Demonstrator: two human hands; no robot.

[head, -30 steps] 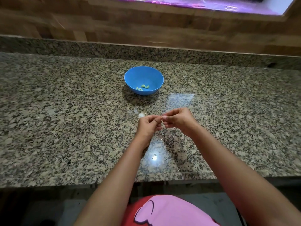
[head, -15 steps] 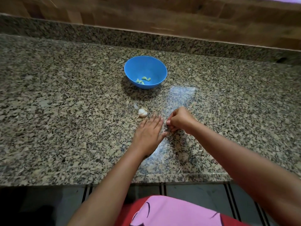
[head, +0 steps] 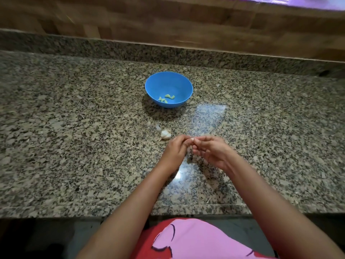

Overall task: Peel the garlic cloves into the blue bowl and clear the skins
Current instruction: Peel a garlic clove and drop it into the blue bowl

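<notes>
Clove of garlic, small, white, skin on [head: 192, 140], is pinched between the fingertips of both hands, held above the counter on the near side of the round blue plastic bowl [head: 168, 83] and well apart from it. The left hand [head: 176, 150] has curled fingers and grips the clove's left end; the right hand [head: 211, 152] pinches the right end with its other fingers loosely bent. A few pale green-yellow peeled cloves [head: 166, 98] lie in the bowl's bottom. A partial white garlic bulb [head: 165, 134] sits on the counter, near side of the bowl, just left of the hands. A thin whitish skin scrap [head: 158, 127] lies between bulb and bowl. The speckled brown granite counter [head: 74, 128] carries all of it. Step judged: peeling in progress, with skins not cleared yet. Next move likely calls for a nail under the skin edge, stripping it off without crushing, then a reach forward to drop the clove in the bowl. Whether the skin has split yet cannot be told, too small and blurred.
</notes>
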